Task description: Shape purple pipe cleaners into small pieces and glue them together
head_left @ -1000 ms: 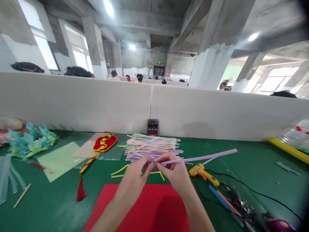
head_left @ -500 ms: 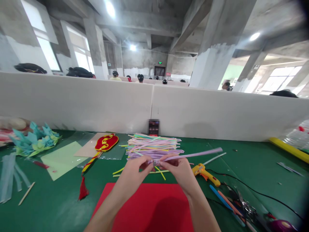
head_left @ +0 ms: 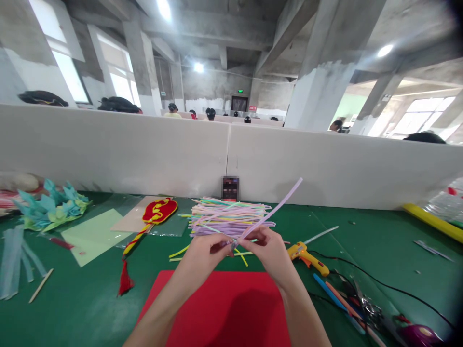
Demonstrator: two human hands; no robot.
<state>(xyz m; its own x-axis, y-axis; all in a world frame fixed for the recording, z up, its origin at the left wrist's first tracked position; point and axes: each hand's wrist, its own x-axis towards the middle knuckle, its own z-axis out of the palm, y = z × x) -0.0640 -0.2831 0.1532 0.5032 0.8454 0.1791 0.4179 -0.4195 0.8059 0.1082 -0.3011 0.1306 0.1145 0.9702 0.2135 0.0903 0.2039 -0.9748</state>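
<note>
Here, teal paper petals [head_left: 50, 205] sit at the far left of a green table [head_left: 79, 308], near a white partition [head_left: 144, 149]. A red-and-yellow fan-shaped ornament [head_left: 159, 212] follows, a strip of tabletop showing between its tassel [head_left: 125, 279] and the left edge of a red board [head_left: 224, 308]. At center, a worker's left hand [head_left: 202, 253] pinches the lower end of a lilac stem [head_left: 282, 202] between thumb and fingers; just beside it, the right hand [head_left: 269, 250] pinches the same stem, its free end slanting up rightward. Pastel stems [head_left: 231, 212] lie bundled behind. Right of the hands rests a yellow glue gun [head_left: 307, 255], broad green surface stretching from there to a slanting yellow roll [head_left: 434, 224].
</note>
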